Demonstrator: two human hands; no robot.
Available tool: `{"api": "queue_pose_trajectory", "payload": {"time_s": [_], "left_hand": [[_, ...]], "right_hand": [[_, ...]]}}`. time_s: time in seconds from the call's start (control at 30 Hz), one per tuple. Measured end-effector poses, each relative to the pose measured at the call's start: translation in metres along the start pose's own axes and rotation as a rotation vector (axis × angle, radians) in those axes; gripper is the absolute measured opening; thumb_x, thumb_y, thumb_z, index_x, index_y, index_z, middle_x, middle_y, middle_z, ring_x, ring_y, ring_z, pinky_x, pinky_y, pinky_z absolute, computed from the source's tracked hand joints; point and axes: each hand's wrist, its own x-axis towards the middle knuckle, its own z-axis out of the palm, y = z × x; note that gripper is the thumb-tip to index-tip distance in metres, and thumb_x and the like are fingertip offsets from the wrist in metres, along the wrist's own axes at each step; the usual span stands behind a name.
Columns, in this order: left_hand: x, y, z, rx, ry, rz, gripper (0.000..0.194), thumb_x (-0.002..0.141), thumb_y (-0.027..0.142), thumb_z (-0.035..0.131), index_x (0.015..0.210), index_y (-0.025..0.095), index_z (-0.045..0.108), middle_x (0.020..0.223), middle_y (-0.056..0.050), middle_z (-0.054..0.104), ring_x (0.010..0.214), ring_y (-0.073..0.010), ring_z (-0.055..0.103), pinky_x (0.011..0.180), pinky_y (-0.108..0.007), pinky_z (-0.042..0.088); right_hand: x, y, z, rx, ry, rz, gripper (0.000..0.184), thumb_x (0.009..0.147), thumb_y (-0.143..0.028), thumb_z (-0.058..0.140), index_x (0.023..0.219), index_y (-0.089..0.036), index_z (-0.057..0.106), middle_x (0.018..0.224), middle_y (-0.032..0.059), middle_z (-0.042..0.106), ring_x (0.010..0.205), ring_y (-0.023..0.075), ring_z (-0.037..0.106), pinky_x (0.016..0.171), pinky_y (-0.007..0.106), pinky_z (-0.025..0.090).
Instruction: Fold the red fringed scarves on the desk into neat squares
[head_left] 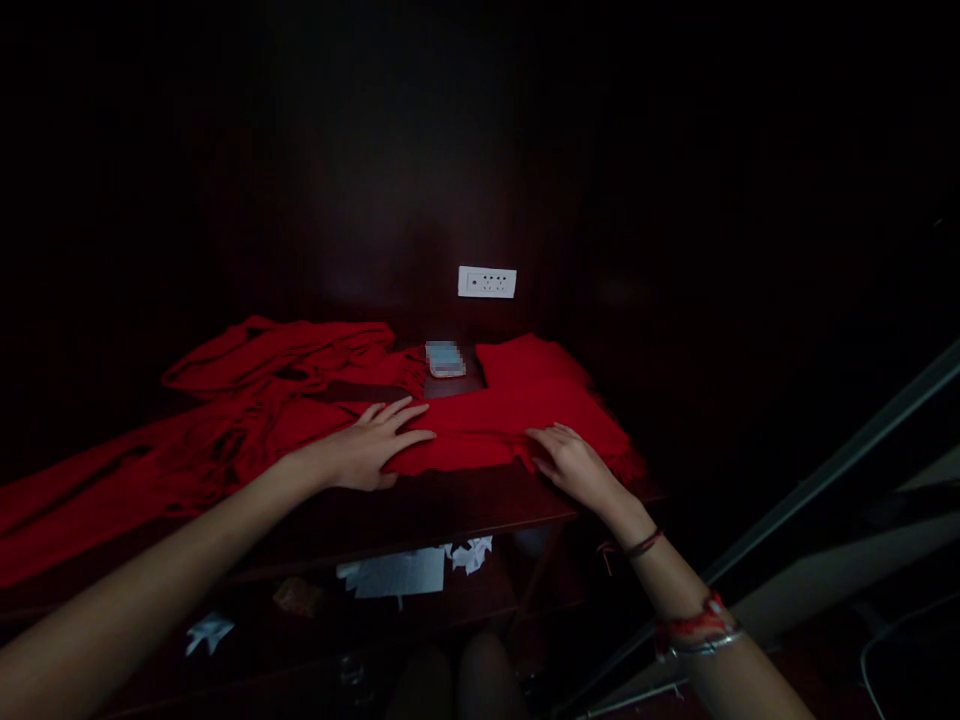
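A red scarf (pixel 480 410) lies folded lengthwise on a dark wooden shelf top, its fringe showing at the right end. My left hand (pixel 375 445) rests on the near left part of this scarf, fingers spread and holding nothing. Near the right end, my right hand (pixel 570 462) touches the scarf's front edge with its fingertips; thumb and fingers look apart. Behind, a folded piece of red cloth (pixel 529 360) sits at the right. More red fringed cloth (pixel 300 355) lies loosely bunched at the left, and a long stretch of it runs toward the lower left.
Between the cloths at the back lies a small pale-blue item (pixel 445 358), blurred out. A white power socket (pixel 487 282) is on the dark wall. On the lower shelf are a paper sheet (pixel 397 573), crumpled white paper (pixel 471 554) and a brownish packet (pixel 298 597).
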Motion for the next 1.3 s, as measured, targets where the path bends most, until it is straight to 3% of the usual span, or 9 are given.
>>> {"api": "queue_pose_trajectory", "payload": {"time_s": [0.1, 0.23, 0.33, 0.5, 0.6, 0.7, 0.93, 1.17, 1.3], "left_hand": [[0.021, 0.002, 0.005, 0.04, -0.013, 0.074, 0.043, 0.061, 0.017, 0.057, 0.102, 0.022, 0.049, 0.136, -0.007, 0.018, 0.121, -0.031, 0.016, 0.092, -0.049, 0.021], [0.031, -0.004, 0.011, 0.035, -0.008, 0.101, 0.034, 0.067, 0.011, 0.051, 0.1, 0.019, 0.048, 0.121, -0.007, 0.042, 0.106, -0.0215, 0.041, 0.086, -0.039, 0.032], [0.041, 0.002, 0.01, 0.05, 0.069, 0.122, 0.031, 0.07, 0.017, 0.052, 0.1, 0.02, 0.048, 0.12, -0.006, 0.043, 0.106, -0.022, 0.041, 0.086, -0.038, 0.031], [0.075, 0.032, 0.008, 0.042, 0.187, 0.199, 0.049, 0.071, 0.022, 0.051, 0.117, 0.023, 0.036, 0.128, -0.007, 0.034, 0.113, -0.0236, 0.032, 0.09, -0.039, 0.027], [0.097, 0.049, 0.013, 0.015, 0.176, 0.236, 0.054, 0.072, 0.014, 0.045, 0.122, 0.026, 0.03, 0.12, -0.005, 0.042, 0.106, -0.0191, 0.041, 0.086, -0.033, 0.032], [0.11, 0.06, 0.022, -0.013, 0.196, 0.156, 0.049, 0.072, 0.008, 0.041, 0.118, 0.023, 0.035, 0.112, -0.005, 0.049, 0.097, -0.017, 0.048, 0.081, -0.029, 0.036], [0.107, 0.057, 0.031, -0.007, 0.231, 0.122, 0.035, 0.074, 0.013, 0.045, 0.109, 0.019, 0.044, 0.105, -0.006, 0.053, 0.095, -0.0187, 0.05, 0.079, -0.029, 0.039], [0.1, 0.043, 0.016, -0.023, 0.258, 0.119, 0.02, 0.078, 0.012, 0.041, 0.093, 0.018, 0.053, 0.089, -0.004, 0.058, 0.079, -0.0148, 0.056, 0.068, -0.023, 0.042], [0.094, 0.049, 0.01, 0.004, 0.233, 0.155, 0.022, 0.079, 0.012, 0.039, 0.095, 0.019, 0.054, 0.084, -0.003, 0.061, 0.073, -0.0146, 0.057, 0.062, -0.022, 0.041]], "right_hand": [[-0.005, 0.006, -0.012, -0.053, -0.015, 0.011, 0.029, 0.078, -0.017, 0.046, 0.106, -0.014, 0.051, 0.095, 0.0089, 0.061, 0.088, 0.0186, 0.055, 0.083, 0.034, 0.04], [-0.01, 0.015, -0.021, -0.093, -0.024, 0.023, 0.023, 0.08, -0.018, 0.043, 0.102, -0.016, 0.05, 0.092, 0.0071, 0.061, 0.083, 0.017, 0.055, 0.074, 0.029, 0.043], [-0.008, 0.017, -0.021, -0.154, -0.042, -0.022, 0.024, 0.08, -0.017, 0.044, 0.103, -0.017, 0.049, 0.09, 0.0064, 0.06, 0.082, 0.0166, 0.055, 0.073, 0.028, 0.042], [-0.006, 0.015, -0.015, -0.268, -0.013, -0.083, 0.024, 0.078, -0.015, 0.045, 0.102, -0.018, 0.049, 0.087, 0.0061, 0.058, 0.081, 0.017, 0.052, 0.075, 0.029, 0.04], [-0.01, 0.018, -0.012, -0.305, 0.047, -0.045, 0.022, 0.079, -0.012, 0.042, 0.098, -0.017, 0.049, 0.08, 0.006, 0.058, 0.074, 0.0167, 0.052, 0.071, 0.029, 0.04], [-0.014, 0.024, -0.009, -0.281, 0.106, -0.005, 0.021, 0.08, -0.014, 0.041, 0.099, -0.015, 0.048, 0.079, 0.007, 0.057, 0.072, 0.0167, 0.051, 0.068, 0.029, 0.04], [-0.019, 0.035, -0.006, -0.22, 0.134, -0.021, 0.024, 0.081, -0.012, 0.039, 0.103, -0.015, 0.047, 0.08, 0.0071, 0.057, 0.074, 0.0173, 0.05, 0.071, 0.031, 0.04], [-0.024, 0.036, -0.018, -0.216, 0.207, -0.069, 0.027, 0.081, -0.007, 0.033, 0.1, -0.014, 0.05, 0.079, 0.0072, 0.056, 0.072, 0.0162, 0.048, 0.07, 0.03, 0.039], [-0.028, 0.034, -0.021, -0.301, 0.134, -0.103, 0.024, 0.083, -0.012, 0.035, 0.1, -0.014, 0.051, 0.075, 0.0056, 0.056, 0.07, 0.0157, 0.046, 0.069, 0.029, 0.037]]}}
